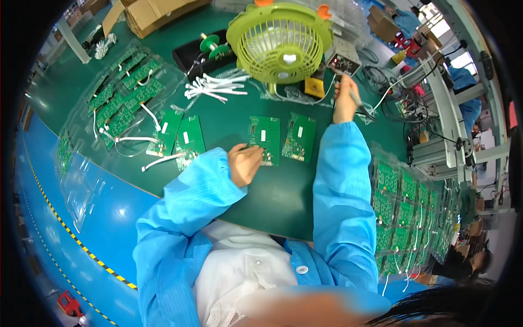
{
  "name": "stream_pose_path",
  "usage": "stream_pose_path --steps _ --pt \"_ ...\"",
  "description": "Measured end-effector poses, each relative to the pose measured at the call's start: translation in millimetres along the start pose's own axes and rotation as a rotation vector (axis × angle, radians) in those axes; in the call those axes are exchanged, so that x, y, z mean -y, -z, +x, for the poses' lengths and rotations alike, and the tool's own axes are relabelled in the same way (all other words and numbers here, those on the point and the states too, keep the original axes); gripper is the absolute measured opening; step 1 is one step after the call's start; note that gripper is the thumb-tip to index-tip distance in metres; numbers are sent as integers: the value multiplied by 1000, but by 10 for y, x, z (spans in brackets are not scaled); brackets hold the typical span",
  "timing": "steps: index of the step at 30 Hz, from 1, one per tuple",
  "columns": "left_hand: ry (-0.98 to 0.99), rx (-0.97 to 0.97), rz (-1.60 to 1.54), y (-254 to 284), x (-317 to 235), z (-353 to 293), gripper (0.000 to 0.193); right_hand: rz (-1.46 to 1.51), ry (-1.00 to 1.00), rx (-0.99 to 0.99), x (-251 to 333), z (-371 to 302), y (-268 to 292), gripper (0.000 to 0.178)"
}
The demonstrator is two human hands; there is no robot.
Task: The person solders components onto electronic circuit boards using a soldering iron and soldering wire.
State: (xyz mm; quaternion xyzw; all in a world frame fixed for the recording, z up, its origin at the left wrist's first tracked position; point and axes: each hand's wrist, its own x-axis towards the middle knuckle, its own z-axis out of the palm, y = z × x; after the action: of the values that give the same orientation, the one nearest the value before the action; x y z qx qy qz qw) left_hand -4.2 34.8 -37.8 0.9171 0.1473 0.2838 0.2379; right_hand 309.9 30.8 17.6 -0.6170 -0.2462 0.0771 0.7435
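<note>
My left hand (246, 162) is at the lower left corner of a green circuit board (264, 133), its bent fingers holding that edge against the table. Another circuit board (299, 136) lies flat just to the right, apart from the first. My right hand (345, 99) is raised at the far right, closed around the grey handle of what looks like a soldering iron (355, 99). Its tip is hard to make out. A control box with a lit display (345, 57) stands just beyond that hand, and a yellow holder (314, 87) is to its left.
A green fan (280, 46) stands at the back middle. White cables (215, 87) lie in a pile beside a solder reel (214, 46). Two boards with cables (188, 136) lie at left, near a plastic tray of boards (125, 92). More trayed boards (403, 212) are at right.
</note>
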Motion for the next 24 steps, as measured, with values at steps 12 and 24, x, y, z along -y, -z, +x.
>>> stream_pose_path --steps 12,24 --pt "364 184 -672 859 -615 4 11 156 382 439 566 -2150 329 32" --pt "394 208 -903 556 -704 -123 11 267 -22 520 718 -2338 237 36"
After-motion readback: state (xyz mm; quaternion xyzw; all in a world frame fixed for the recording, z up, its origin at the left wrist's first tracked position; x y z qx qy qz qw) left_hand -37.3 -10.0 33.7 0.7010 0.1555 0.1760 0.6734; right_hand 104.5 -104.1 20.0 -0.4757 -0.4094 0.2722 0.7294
